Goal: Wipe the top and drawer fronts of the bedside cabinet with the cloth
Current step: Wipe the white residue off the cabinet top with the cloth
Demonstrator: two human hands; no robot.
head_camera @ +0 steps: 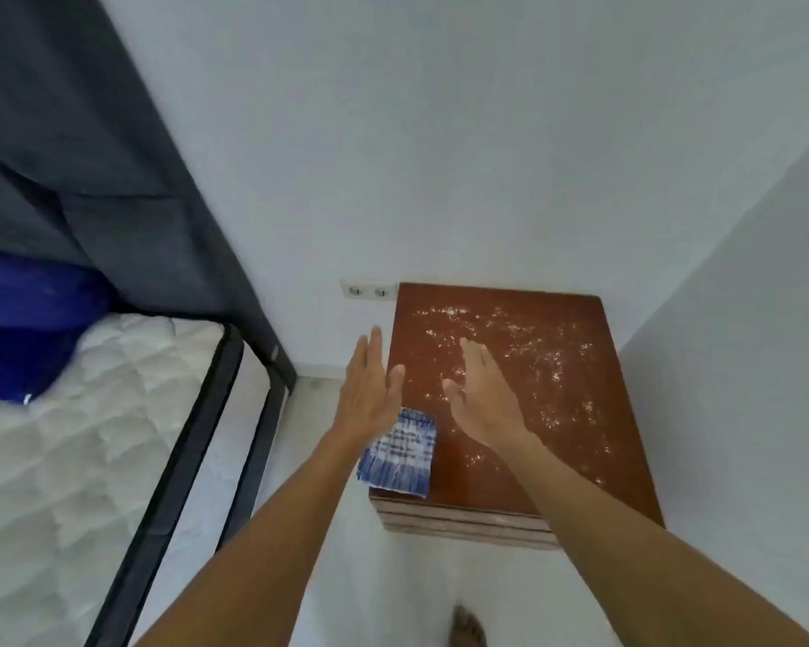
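Both the left hand [367,394] and right hand [484,394] hover flat-fingered, holding nothing, above the dusty reddish-brown wooden bedside cabinet [552,413]; the folded blue-and-white checked cloth [400,455] lies at its front-left corner.

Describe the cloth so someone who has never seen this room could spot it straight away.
In the room's corner stands a reddish-brown wooden bedside cabinet, its top speckled with white dust. At the top's near left corner, by the left hand, lies a folded blue-and-white checked cloth. It is the only fabric and the only blue thing on the cabinet.
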